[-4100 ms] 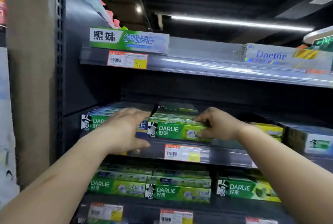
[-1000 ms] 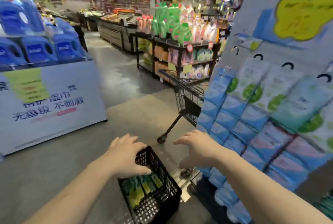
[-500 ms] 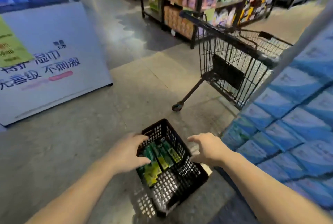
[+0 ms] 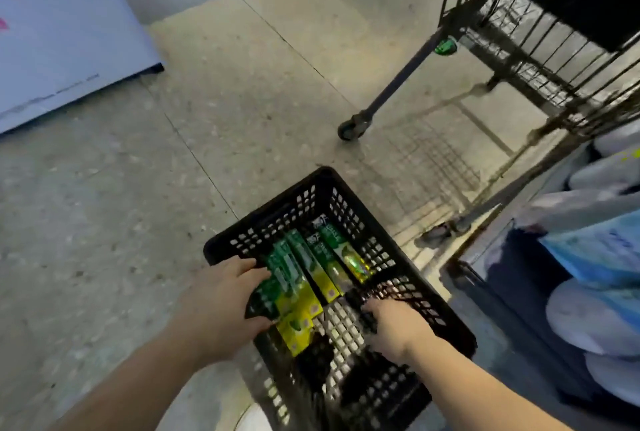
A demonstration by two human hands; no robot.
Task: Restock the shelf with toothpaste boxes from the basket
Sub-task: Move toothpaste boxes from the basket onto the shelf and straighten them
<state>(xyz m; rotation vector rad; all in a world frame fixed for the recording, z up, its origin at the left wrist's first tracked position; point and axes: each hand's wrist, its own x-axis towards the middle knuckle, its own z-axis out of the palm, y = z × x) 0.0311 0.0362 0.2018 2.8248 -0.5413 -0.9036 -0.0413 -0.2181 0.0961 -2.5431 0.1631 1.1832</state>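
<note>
A black plastic basket (image 4: pixel 429 295) stands on the floor below me. Several green and yellow toothpaste boxes (image 4: pixel 323 266) lie side by side in its far half. My left hand (image 4: pixel 221 306) reaches in over the left rim, and its fingers and thumb close round the leftmost boxes (image 4: pixel 287 286). My right hand (image 4: pixel 393 326) is inside the basket, just right of the boxes' near ends. Its fingers are bent down toward the mesh floor and hold nothing that I can see. The toothpaste shelf is out of view.
A wire shopping trolley (image 4: pixel 519 49) stands close behind the basket, one wheel (image 4: pixel 351 127) about a basket's length away. A white display panel (image 4: pixel 59 32) fills the far left. Blue and white packs (image 4: pixel 595 274) crowd the right side, near the basket's right rim.
I have turned from the shelf to the basket on the floor. Both hands dropped from above its rim into it, and the left hand has closed round the leftmost boxes.
</note>
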